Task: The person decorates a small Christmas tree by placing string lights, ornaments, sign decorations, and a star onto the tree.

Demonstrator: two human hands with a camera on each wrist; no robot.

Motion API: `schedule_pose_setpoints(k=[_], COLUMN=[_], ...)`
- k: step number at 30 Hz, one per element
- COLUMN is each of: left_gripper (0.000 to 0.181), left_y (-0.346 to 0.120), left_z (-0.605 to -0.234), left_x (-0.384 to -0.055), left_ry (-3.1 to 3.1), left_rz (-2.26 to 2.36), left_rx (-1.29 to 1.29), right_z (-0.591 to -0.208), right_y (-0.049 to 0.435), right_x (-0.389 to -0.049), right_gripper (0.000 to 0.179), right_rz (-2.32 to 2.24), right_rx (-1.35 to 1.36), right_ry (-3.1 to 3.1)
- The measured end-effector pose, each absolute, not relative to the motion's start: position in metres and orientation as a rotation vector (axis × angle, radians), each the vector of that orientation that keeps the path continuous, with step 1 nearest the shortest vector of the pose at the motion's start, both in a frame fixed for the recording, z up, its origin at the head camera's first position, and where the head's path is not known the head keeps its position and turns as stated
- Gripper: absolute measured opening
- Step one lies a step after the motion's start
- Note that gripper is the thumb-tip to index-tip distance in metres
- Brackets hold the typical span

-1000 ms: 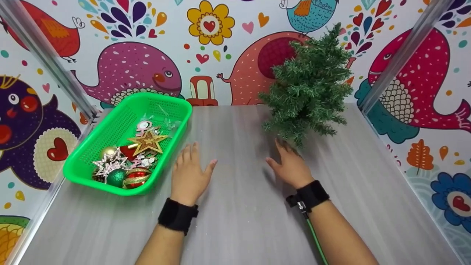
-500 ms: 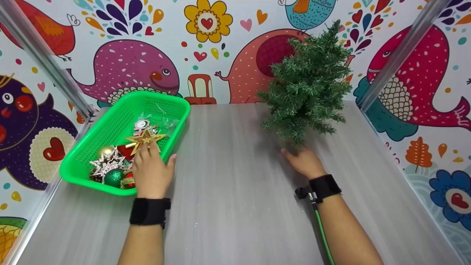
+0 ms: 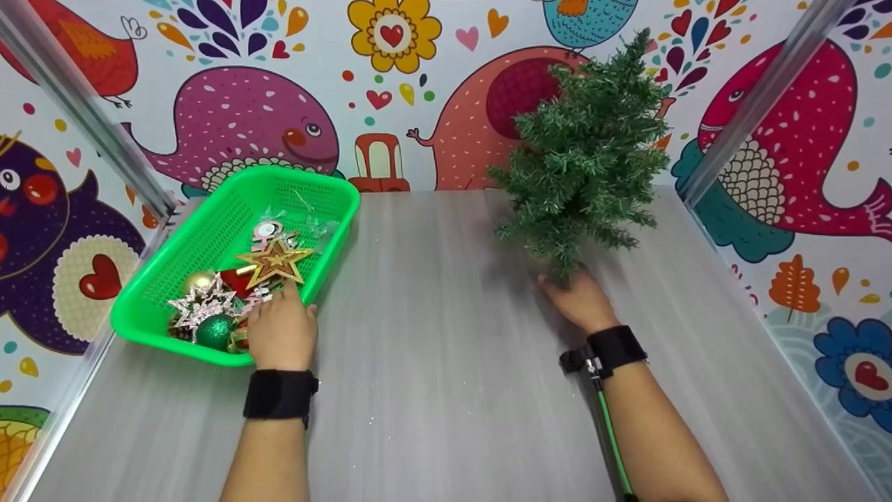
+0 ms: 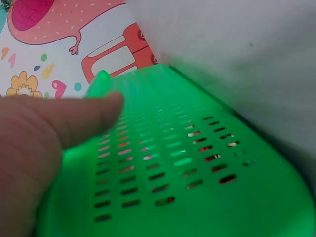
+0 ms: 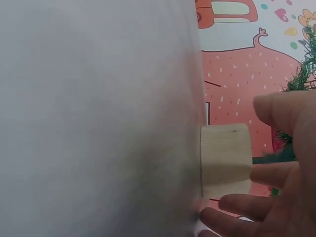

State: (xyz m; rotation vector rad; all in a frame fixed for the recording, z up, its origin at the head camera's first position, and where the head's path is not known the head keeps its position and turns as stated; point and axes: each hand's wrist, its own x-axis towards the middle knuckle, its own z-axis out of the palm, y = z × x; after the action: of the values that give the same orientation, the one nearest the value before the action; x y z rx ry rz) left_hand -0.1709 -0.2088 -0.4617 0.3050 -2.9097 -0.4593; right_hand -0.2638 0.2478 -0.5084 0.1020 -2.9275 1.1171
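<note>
My left hand reaches over the right wall of the green basket, its fingertips down among the ornaments and hidden from sight. In the left wrist view the thumb juts over the basket's rim. Near those fingers lie a gold star, a green glitter ball and a silver-pink star. Low beside the green Christmas tree is my right hand. In the right wrist view its thumb stands apart from the tree's pale wooden base, while its fingers spread beside the base.
The grey tabletop lies between basket and tree. A patterned wall closes off the back, with metal corner posts at both sides. Clear plastic wrapping sits in the basket. A green cable runs along my right forearm.
My left hand has moved left from the tabletop over the basket, and its fingers have dipped among the ornaments. My right hand has shifted slightly right, to the foot of the tree.
</note>
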Motion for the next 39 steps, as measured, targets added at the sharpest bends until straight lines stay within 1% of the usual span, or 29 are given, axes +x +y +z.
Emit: schedule_pose_setpoints(k=[3, 5, 9, 15, 20, 27, 33, 37, 39], left_gripper=[0.043, 0.036, 0.031, 0.034, 0.033, 0.030, 0.026, 0.026, 0.026], left_y=[-0.208, -0.207, -0.205, -0.206, -0.205, -0.205, -0.202, -0.199, -0.198], left_z=[-0.463, -0.464, -0.465, -0.465, -0.465, -0.464, -0.464, -0.464, -0.465], left_x=[-0.171, -0.171, -0.172, -0.172, -0.173, -0.172, -0.170, -0.172, -0.172], left_ry=[-2.886, -2.868, -2.856, -2.855, -2.857, -2.844, -2.834, -2.849, -2.856], left_rz=[-0.439, -0.443, -0.487, -0.525, -0.528, -0.514, -0.484, -0.477, -0.471], left_rx=[0.256, 0.240, 0.222, 0.230, 0.245, 0.235, 0.221, 0.217, 0.223], right_z=[-0.508, -0.508, -0.507, -0.511, -0.517, -0.529, -0.534, -0.536, -0.537], right_y=[0.249, 0.250, 0.252, 0.252, 0.253, 0.252, 0.244, 0.242, 0.243], right_x=[-0.269, -0.274, -0.284, -0.293, -0.299, -0.308, -0.313, -0.315, -0.315], right_gripper=[0.086, 0.089, 0.091, 0.098, 0.093, 0.077, 0.066, 0.059, 0.059], right_rz=[1.170, 1.221, 1.306, 1.427, 1.556, 1.663, 1.912, 1.900, 1.871], right_rx=[0.068, 0.065, 0.091, 0.064, 0.097, 0.191, 0.112, 0.082, 0.084], right_ry=[-2.907, -2.882, -2.803, -2.715, -2.628, -2.515, -2.326, -2.335, -2.375])
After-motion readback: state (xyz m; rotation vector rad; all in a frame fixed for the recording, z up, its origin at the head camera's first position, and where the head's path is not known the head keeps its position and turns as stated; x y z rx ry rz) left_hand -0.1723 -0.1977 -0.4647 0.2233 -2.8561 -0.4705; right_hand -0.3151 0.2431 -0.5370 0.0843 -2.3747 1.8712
